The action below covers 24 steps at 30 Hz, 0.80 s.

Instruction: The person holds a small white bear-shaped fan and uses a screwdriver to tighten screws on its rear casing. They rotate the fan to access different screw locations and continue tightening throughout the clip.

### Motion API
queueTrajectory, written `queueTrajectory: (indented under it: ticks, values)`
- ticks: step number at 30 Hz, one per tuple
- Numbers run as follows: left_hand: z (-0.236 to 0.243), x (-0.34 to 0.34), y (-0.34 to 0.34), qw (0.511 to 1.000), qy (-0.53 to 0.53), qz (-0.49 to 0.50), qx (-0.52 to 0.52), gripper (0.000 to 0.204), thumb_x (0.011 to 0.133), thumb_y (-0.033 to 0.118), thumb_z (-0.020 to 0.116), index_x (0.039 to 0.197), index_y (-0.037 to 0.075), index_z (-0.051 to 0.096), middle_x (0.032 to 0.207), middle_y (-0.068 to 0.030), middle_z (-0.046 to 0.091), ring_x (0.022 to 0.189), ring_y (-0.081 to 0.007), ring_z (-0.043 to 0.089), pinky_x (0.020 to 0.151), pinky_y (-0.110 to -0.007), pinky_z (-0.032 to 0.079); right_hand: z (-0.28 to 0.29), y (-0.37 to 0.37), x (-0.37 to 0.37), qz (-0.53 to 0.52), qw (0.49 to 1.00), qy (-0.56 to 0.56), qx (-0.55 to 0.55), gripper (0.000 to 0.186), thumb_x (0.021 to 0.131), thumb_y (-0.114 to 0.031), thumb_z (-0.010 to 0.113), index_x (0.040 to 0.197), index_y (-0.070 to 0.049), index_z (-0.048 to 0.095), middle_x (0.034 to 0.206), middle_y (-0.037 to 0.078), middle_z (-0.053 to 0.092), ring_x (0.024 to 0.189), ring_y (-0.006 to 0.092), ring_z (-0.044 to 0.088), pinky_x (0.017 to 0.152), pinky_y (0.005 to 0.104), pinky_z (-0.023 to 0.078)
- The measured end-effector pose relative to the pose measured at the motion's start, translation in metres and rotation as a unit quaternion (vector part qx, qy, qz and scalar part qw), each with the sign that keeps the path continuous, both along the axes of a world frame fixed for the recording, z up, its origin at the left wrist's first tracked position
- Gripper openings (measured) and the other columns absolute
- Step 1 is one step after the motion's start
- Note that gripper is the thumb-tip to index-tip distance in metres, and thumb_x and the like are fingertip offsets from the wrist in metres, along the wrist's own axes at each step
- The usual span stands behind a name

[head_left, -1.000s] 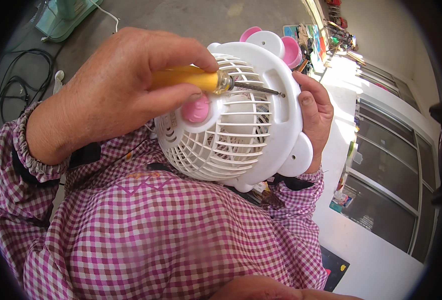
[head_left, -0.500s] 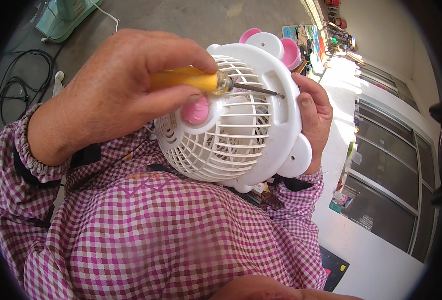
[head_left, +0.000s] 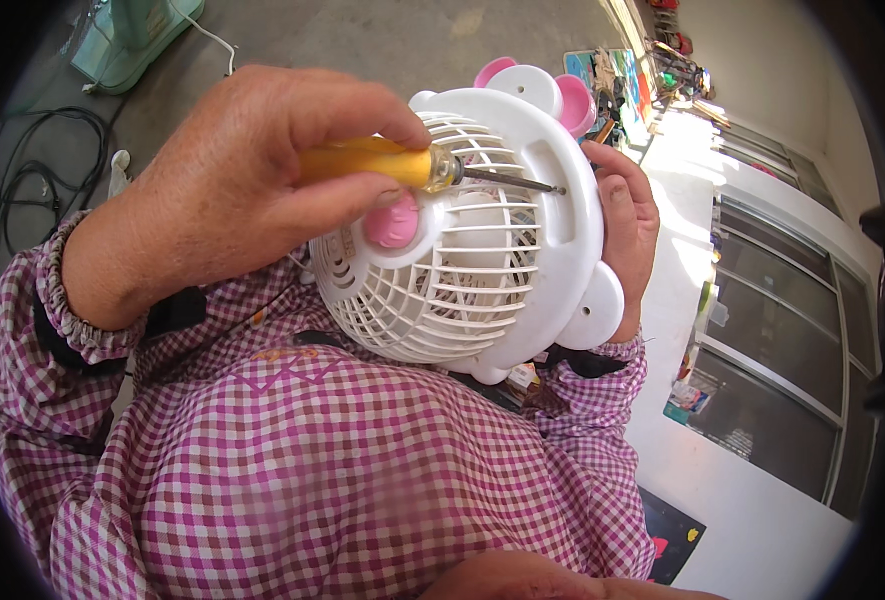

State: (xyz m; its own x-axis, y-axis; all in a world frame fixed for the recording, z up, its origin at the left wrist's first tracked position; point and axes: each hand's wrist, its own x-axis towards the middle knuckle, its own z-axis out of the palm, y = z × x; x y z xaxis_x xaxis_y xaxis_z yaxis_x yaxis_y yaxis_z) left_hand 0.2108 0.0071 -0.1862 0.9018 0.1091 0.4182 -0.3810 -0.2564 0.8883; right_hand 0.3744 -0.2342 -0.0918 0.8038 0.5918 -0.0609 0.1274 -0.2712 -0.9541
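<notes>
My left hand is wrapped round the yellow handle of a screwdriver. Its thin metal shaft points right, and the tip sits at a small hole in a recess of the fan's rim. The small white fan lies tilted before my chest, with its slatted grille and pink knob facing up. White and pink ear-shaped pieces stick out at its far edge. My right hand grips the rim on the right side, its thumb resting near the edge; the other fingers are partly hidden behind the fan.
Black cable lies coiled on the grey floor at the left. A pale green base with a white cord stands at the far left. Assorted items are piled at the far right, near glass-paned doors along a white wall.
The fan, the screwdriver and both hands have shifted very slightly left in the view. The grip and the screwdriver tip's place on the rim look the same.
</notes>
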Motion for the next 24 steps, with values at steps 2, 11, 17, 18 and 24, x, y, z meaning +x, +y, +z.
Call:
queueTrajectory:
  ticks: [2,11,17,18,24]
  values:
    - [0.003,0.000,0.000,1.000,0.016,-0.005,-0.004,0.029,0.083,0.003,0.071,0.113,0.001,0.068,0.100,-0.0119,0.070,0.090,-0.0201,0.069,0.081,-0.031,0.055,-0.002,0.001,0.000,-0.028,0.999,0.024,0.019,0.032,0.101,-0.022,0.058,0.120,0.004,0.063,0.086,0.004,0.071,0.075,0.0083,0.065,0.068,0.0223,0.054]
    - [0.010,0.003,-0.003,0.999,0.024,-0.007,-0.040,0.030,0.083,0.000,0.070,0.112,-0.002,0.068,0.101,-0.0122,0.070,0.091,-0.0191,0.068,0.083,-0.030,0.054,-0.003,-0.006,0.008,-0.040,0.992,0.094,0.072,0.034,0.102,-0.023,0.055,0.122,0.005,0.059,0.072,-0.005,0.059,0.065,0.0022,0.056,0.062,0.0191,0.049]
    - [0.016,0.007,-0.003,0.998,0.038,-0.007,-0.055,0.029,0.083,0.002,0.071,0.112,-0.001,0.068,0.100,-0.0117,0.071,0.091,-0.0175,0.068,0.083,-0.030,0.054,0.001,-0.006,0.014,-0.055,0.988,0.120,0.078,0.033,0.103,-0.023,0.054,0.122,0.004,0.058,0.072,-0.004,0.059,0.067,0.0037,0.058,0.064,0.0203,0.051]
    - [0.017,0.008,-0.003,0.998,0.030,-0.001,-0.054,0.028,0.084,0.004,0.072,0.111,-0.001,0.068,0.099,-0.0120,0.071,0.090,-0.0177,0.069,0.082,-0.030,0.055,0.004,-0.005,0.015,-0.049,0.987,0.130,0.084,0.033,0.103,-0.023,0.054,0.122,0.003,0.058,0.072,-0.004,0.060,0.068,0.0043,0.059,0.065,0.0209,0.052]
    - [0.028,0.015,0.001,0.981,0.086,-0.050,-0.169,0.027,0.087,0.007,0.072,0.112,-0.001,0.069,0.104,-0.0078,0.072,0.096,-0.0126,0.066,0.087,-0.027,0.053,0.021,-0.007,0.015,-0.023,0.979,0.158,0.126,0.032,0.102,-0.023,0.055,0.123,0.001,0.057,0.089,0.006,0.070,0.081,0.0125,0.069,0.074,0.0262,0.057]
